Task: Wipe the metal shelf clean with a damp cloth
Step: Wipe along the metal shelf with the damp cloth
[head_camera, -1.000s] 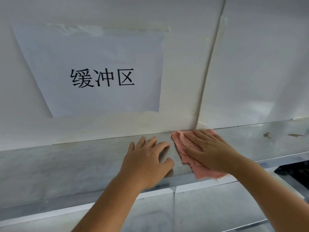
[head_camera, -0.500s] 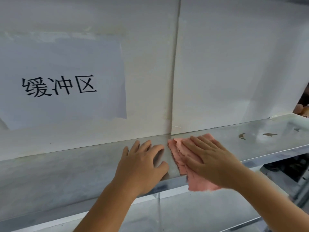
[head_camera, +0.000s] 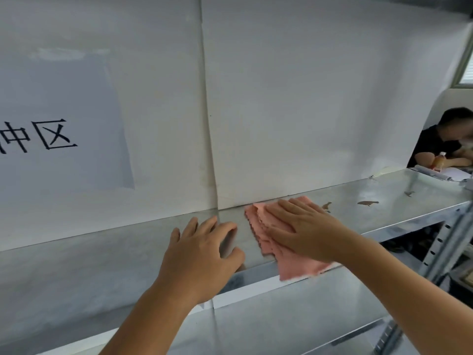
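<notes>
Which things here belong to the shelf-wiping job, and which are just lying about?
Part of the job:
- metal shelf
- pink cloth, flat under the right hand
- left hand, resting on the shelf
- brown marks right of the cloth

Just there:
- paper sign on the wall
- bottle far right
- seated person

Two hands: left (head_camera: 202,254), right (head_camera: 304,231). One pink cloth (head_camera: 294,265). One metal shelf (head_camera: 76,272). One paper sign (head_camera: 58,124) on the wall. Three brown marks (head_camera: 367,203) on the shelf. One bottle (head_camera: 260,161). One seated person (head_camera: 445,139).
</notes>
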Demonstrator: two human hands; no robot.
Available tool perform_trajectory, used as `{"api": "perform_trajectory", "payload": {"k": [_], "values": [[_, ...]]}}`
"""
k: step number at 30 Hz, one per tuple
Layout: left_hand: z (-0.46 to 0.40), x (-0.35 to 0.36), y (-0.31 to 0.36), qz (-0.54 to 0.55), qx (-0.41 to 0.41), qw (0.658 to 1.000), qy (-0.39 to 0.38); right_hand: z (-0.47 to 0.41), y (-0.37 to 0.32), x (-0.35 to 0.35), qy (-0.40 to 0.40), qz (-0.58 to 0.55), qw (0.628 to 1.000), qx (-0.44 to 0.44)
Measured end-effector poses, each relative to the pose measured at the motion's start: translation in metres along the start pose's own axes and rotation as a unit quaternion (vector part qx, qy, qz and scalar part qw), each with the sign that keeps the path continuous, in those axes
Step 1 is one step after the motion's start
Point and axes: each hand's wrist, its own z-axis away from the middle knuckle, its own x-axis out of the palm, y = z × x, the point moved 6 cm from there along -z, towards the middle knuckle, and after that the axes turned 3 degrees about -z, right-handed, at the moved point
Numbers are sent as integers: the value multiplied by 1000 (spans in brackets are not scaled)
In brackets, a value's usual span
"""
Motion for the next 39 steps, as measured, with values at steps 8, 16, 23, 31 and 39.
{"api": "perform_trajectory", "payload": {"k": [8, 16, 23, 31, 39], "values": [[-14, 11, 34, -3, -7, 1000, 17, 36, 12, 11, -61, 22, 997, -38], [-12, 15, 34, -23, -5, 999, 23, 11, 34, 0, 32, -17, 999, -6], [-13, 17, 33, -20, -6, 1000, 15, 13, 72, -4, -24, 71, 997, 25], [-14, 13, 36, -15, -13, 1000, 23, 28, 77, -5, -16, 16, 999, 30], [-17, 9, 48, -2, -40, 999, 23, 55, 91, 8, -24, 122, 992, -32]]}}
